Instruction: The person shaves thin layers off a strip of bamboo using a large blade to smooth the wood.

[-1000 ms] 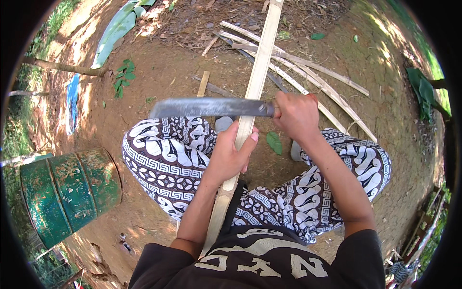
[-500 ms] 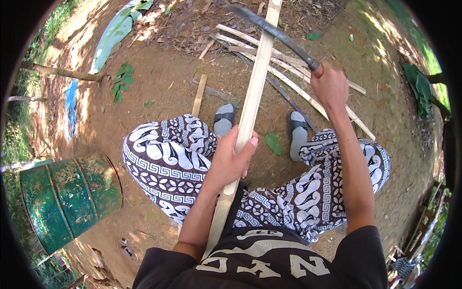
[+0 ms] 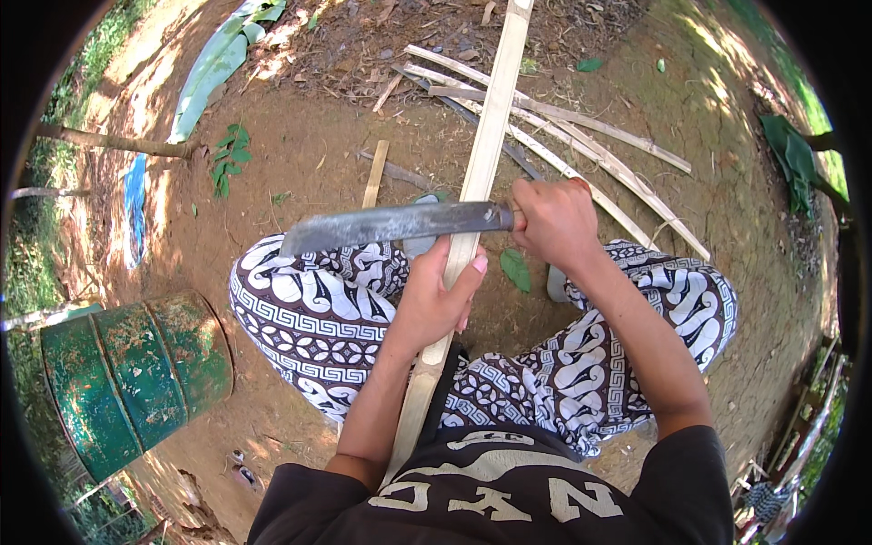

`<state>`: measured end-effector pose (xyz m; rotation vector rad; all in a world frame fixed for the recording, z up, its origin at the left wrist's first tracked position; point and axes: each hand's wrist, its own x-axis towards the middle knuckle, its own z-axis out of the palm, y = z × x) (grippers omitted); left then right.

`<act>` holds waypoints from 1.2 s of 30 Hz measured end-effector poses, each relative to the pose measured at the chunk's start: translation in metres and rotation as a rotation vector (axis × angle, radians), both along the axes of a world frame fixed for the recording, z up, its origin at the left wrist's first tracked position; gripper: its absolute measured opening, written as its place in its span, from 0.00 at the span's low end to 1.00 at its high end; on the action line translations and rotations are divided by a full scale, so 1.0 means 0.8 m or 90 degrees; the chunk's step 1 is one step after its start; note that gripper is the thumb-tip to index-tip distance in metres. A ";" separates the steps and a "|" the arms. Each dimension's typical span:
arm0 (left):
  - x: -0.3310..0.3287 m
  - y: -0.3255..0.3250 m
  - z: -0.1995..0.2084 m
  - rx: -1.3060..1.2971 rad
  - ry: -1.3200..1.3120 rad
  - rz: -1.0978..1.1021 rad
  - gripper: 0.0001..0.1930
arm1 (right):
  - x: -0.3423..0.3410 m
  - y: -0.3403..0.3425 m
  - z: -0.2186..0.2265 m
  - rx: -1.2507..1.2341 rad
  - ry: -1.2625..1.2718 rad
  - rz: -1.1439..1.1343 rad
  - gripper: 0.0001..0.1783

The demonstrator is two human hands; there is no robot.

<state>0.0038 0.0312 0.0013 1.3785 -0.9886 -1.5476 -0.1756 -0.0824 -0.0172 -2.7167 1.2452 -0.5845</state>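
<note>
A long pale wooden strip (image 3: 490, 136) slants from beside my waist up past the top of the view. My left hand (image 3: 440, 295) is wrapped around it at about knee height, thumb on the near face. In my right hand (image 3: 556, 222) is the handle of a machete (image 3: 391, 225). Its broad grey blade lies across the strip just beyond my left hand, tip pointing left over my left knee. Whether the edge bites into the wood cannot be made out.
Several split wooden strips (image 3: 590, 136) lie crossed on the dirt beyond my right foot. A short flat piece (image 3: 375, 173) rests near my left foot. A rusty green drum (image 3: 136, 377) lies at the left. Banana leaf (image 3: 211, 77) and blue plastic (image 3: 135, 209) lie farther off.
My right hand has drawn the machete down along the strip toward me, from far up it to just past my left hand. The left hand and strip stay nearly still.
</note>
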 end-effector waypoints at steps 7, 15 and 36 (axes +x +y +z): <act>-0.002 -0.003 0.010 -0.019 -0.008 -0.002 0.09 | -0.019 -0.036 -0.008 -0.112 -0.015 -0.010 0.11; -0.004 -0.007 0.009 -0.020 -0.003 0.001 0.08 | -0.041 -0.064 -0.017 -0.112 -0.013 -0.095 0.10; 0.005 -0.007 0.005 -0.022 0.073 0.008 0.08 | -0.047 -0.076 0.007 -0.051 0.015 -0.156 0.05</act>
